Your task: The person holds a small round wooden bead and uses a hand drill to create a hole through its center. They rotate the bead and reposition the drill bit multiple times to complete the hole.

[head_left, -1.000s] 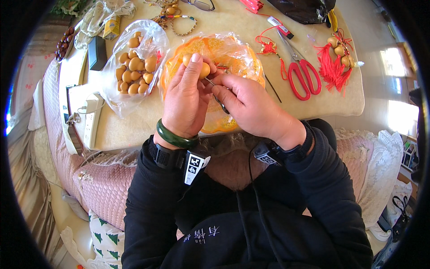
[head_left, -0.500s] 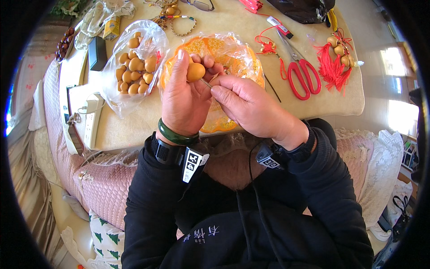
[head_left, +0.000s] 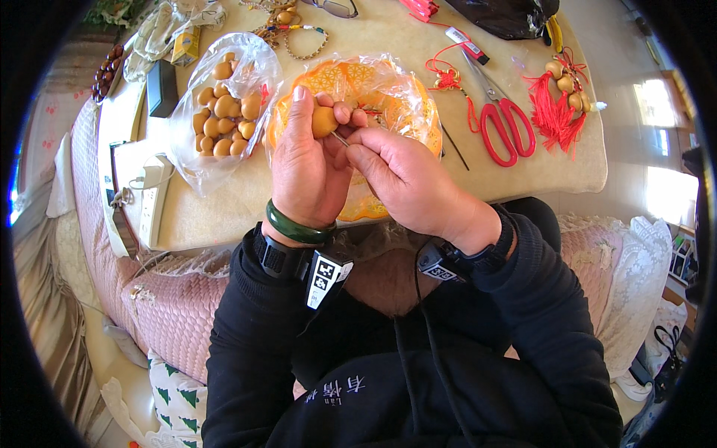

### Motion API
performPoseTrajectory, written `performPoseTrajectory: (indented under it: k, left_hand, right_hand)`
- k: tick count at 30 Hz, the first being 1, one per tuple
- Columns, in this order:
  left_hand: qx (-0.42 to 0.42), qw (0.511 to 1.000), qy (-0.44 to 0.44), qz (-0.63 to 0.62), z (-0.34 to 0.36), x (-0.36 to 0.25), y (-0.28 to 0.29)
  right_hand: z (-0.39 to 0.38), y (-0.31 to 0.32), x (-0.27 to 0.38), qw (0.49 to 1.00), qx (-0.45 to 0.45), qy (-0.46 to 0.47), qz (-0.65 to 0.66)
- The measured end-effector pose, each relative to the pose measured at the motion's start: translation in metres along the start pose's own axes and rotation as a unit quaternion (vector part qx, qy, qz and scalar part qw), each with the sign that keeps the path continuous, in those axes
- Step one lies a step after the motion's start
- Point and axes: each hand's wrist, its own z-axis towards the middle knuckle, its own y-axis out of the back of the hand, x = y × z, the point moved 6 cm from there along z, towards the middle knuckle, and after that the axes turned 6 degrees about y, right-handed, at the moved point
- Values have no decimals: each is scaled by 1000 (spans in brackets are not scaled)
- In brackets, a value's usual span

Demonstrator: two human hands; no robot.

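Observation:
My left hand (head_left: 305, 168) holds a small tan gourd (head_left: 324, 120) between thumb and fingertips, above an orange patterned plate (head_left: 407, 97) wrapped in clear plastic. My right hand (head_left: 407, 183) pinches a thin metal needle-like tool (head_left: 340, 139) whose tip touches the underside of the gourd. Both hands meet over the near edge of the beige table (head_left: 224, 205). A green bangle sits on my left wrist.
A clear bag of several tan gourds (head_left: 224, 104) lies left of the plate. Red scissors (head_left: 504, 123), red tassels with small gourds (head_left: 556, 101) and a red knotted cord (head_left: 448, 78) lie to the right. A beaded string (head_left: 291, 33) and a dark box (head_left: 160, 88) sit at the back left.
My left hand has turned and lifted the gourd from behind the fingers into plain sight. My right hand has brought the thin tool up against it.

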Motion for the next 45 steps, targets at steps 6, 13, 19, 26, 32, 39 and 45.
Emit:
performPoseTrajectory:
  k: [6, 13, 19, 26, 32, 39, 45]
  left_hand:
    - [-9, 1000, 2, -6, -1, 0, 2]
    - [-19, 1000, -16, 6, -3, 3, 0]
    - [-13, 1000, -17, -12, -3, -1, 2]
    - [-18, 999, -13, -25, -6, 15, -8]
    - [12, 1000, -23, -16, -4, 6, -5]
    - [-13, 1000, -15, -5, -3, 7, -5]
    - [-14, 1000, -1, -17, -3, 5, -4]
  right_hand:
    - [0, 2, 0, 999, 14, 33, -16]
    - [-1, -2, -5, 999, 32, -15, -8]
    - [2, 1, -2, 999, 37, -8, -7]
    - [4, 0, -5, 999, 8, -9, 30]
    - [1, -1, -9, 999, 37, -21, 8]
    - [3, -3, -14, 998, 46, -44, 16]
    - [2, -1, -8, 998, 50, -23, 25]
